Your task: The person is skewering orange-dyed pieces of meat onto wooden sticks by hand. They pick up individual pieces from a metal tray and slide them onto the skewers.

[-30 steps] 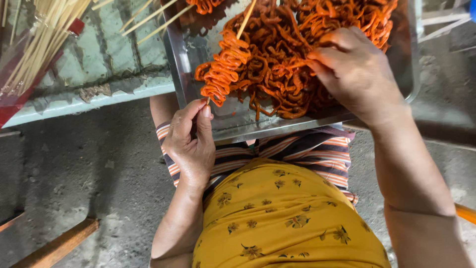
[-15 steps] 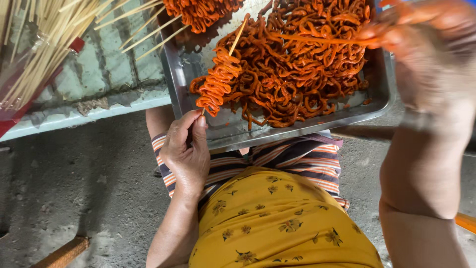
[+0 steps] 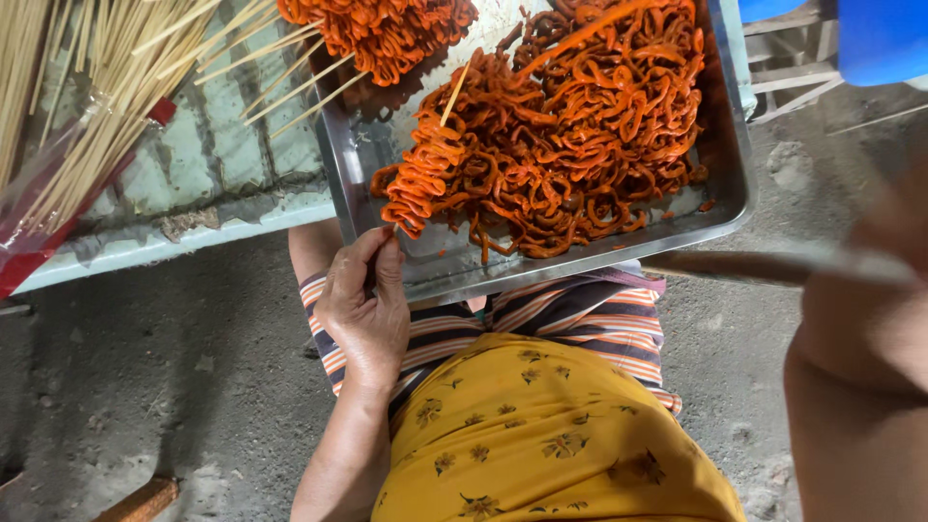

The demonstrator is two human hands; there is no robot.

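Observation:
My left hand (image 3: 365, 309) pinches the bottom end of a bamboo skewer. Folded orange strips (image 3: 420, 184) are threaded along it, and its bare tip (image 3: 454, 92) points up over the tray. The skewer rests on the near left part of a metal tray (image 3: 720, 217), which holds a big tangled pile of orange strips (image 3: 590, 126). Of my right arm only a blurred forearm (image 3: 860, 387) shows at the right edge, away from the tray. The right hand itself is out of the picture.
Finished skewers of orange strips (image 3: 377, 34) lie at the tray's far left corner. A bundle of bare bamboo sticks (image 3: 87, 87) in a plastic bag lies on the pale green bench (image 3: 193, 164). A blue container (image 3: 880, 39) stands at the top right. Below is concrete floor (image 3: 145, 387).
My right hand has left the pile of strips and swung off to the right, out of view. My left hand keeps its hold on the loaded skewer.

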